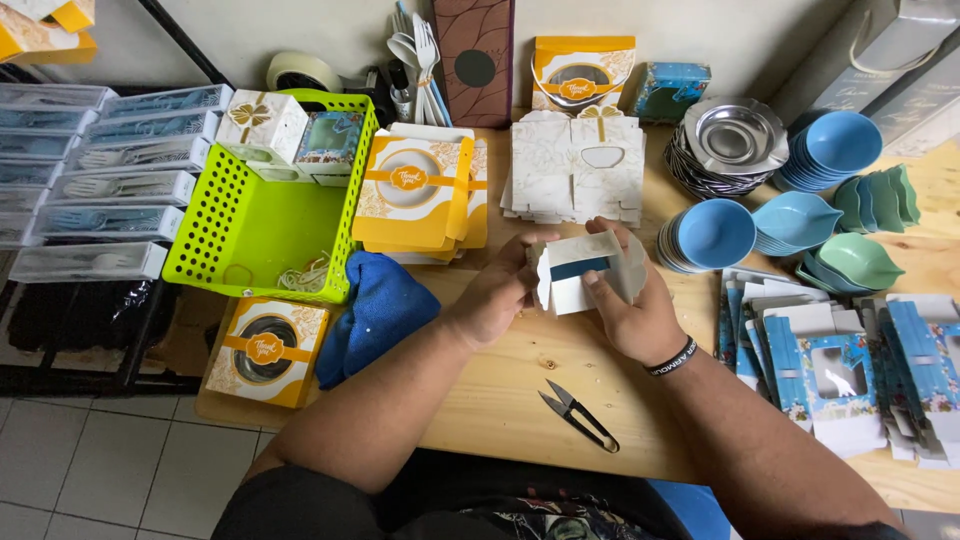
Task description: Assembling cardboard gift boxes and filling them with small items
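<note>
White card box (583, 270), half-folded with a window cutout, sits between both hands just above the worktop (500, 390) centre. Left hand (492, 297) fingers clamped on its left flap; right hand (640, 315) fingers pinch the right side, thumb on the front panel. Judgement: best to keep creases square, press flaps along the score lines, support the scalloped edge so it won't bend. Flat white blanks (575, 170) lie just behind, snips (578, 413) near the wrists, blue bowls (715, 235) to the right.

Small black scissors (580, 415) lie below the fingers. A green basket (262, 225) and blue cloth (385, 310) sit left of them. Blue bowls (715, 235) sit right.
</note>
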